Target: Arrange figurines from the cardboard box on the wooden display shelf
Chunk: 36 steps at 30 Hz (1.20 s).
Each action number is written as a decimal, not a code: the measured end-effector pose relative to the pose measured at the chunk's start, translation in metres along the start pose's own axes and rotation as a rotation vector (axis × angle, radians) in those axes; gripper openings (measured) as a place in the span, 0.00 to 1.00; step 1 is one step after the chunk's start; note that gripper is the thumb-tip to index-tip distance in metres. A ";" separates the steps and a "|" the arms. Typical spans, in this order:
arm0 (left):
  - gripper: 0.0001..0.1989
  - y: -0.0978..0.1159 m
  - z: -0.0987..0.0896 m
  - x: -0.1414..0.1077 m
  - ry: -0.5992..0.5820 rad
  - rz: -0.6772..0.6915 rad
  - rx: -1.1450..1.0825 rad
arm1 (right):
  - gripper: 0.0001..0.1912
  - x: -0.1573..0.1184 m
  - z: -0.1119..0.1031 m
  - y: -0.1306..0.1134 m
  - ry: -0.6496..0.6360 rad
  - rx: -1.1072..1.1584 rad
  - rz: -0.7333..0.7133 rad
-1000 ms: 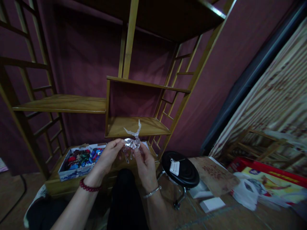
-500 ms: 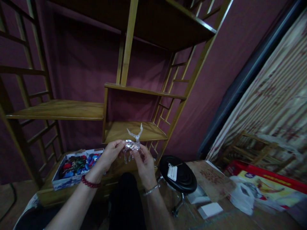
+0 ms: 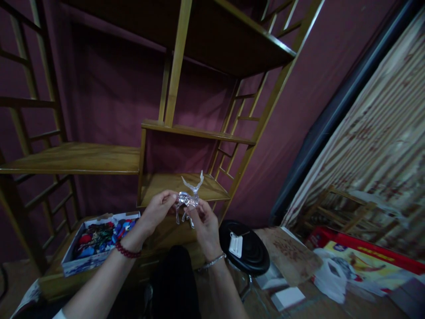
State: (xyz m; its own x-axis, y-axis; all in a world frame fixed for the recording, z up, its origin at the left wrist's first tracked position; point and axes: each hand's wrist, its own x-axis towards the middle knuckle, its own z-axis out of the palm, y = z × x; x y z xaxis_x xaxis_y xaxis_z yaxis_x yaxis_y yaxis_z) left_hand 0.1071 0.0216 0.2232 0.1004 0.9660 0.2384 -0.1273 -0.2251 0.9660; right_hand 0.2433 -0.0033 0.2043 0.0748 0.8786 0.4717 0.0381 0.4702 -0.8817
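Clear deer [image 3: 184, 198] is in midair, upright, mid-view, with the lower shelf [image 3: 159, 184] behind it toward 12 o'clock. Box of bits [image 3: 75, 269] sits at 8 o'clock from it, stool [image 3: 255, 257] at 4

Grip: left hand [image 3: 161, 206] comes in from 8 o'clock, thumb and finger pinching the rump. Right hand [image 3: 206, 228] comes in from 5, thumb and fingers pinching the chest. Far-side fingertips partly hidden, can't tell exactly where they bear

Handling, my read: light, rigid, zero give. Glass or clear plastic, can't tell which; treat as glass. Smooth glossy surface, so likely slippery, worse with damp fingers. Squeeze just enough to stop it rotating, more buys nothing

Weak spots: antlers [image 3: 200, 179], thin, reaching up to 11 and 1 o'clock, and legs [image 3: 177, 217], thin, pointing down toward 6. Either could snap on a knock or a side load. Don't lift or twist by them

Best hold: the thick body, rump plus chest, as both hands have it. Two contacts share the load and resist tipping. If one-handed, pinch the barrel mid-length, near the balance point, antlers well off the shelf edge
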 end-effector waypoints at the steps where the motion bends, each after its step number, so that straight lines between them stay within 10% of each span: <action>1: 0.14 0.000 0.000 0.002 0.002 0.004 0.004 | 0.14 0.002 -0.001 0.000 0.000 -0.001 -0.006; 36: 0.21 0.012 0.039 0.037 -0.091 0.333 0.315 | 0.12 0.046 -0.039 -0.040 0.024 -0.131 -0.130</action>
State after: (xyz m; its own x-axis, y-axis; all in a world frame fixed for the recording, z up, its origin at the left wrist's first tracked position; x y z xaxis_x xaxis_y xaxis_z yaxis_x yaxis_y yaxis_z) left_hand 0.1476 0.0500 0.2481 0.1933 0.8227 0.5346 0.1373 -0.5622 0.8155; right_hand 0.2845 0.0156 0.2610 0.0844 0.8083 0.5827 0.1788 0.5631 -0.8069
